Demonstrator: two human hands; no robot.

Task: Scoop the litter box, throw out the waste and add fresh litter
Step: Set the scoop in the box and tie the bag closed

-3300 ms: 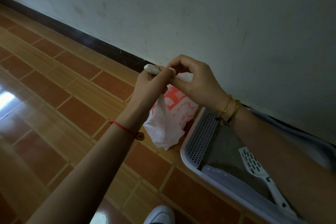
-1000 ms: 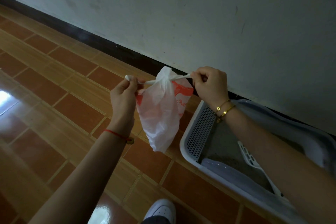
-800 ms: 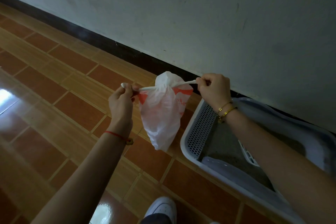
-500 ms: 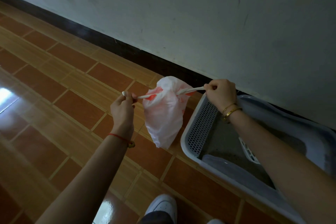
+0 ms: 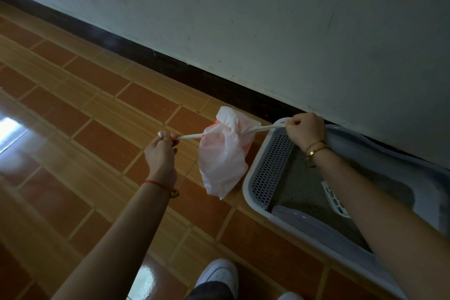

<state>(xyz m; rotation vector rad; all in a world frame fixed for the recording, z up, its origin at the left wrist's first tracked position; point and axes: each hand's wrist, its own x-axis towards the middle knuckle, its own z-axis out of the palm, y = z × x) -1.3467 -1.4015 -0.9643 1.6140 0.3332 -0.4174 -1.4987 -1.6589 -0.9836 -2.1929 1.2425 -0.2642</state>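
Mid-frame, above the tiled floor (image 5: 80, 143), left hand (image 5: 159, 151) and right hand (image 5: 304, 130) each pinch a twisted handle of the plastic bag (image 5: 224, 161), beside the litter box (image 5: 258, 153).

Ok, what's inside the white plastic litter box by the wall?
Grey litter, a perforated white grid and a white slotted plastic scoop mostly covered by the right forearm.

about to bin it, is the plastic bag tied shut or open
Shut: the plastic bag's mouth is bunched closed, with left hand and right hand holding its twisted handles taut sideways.
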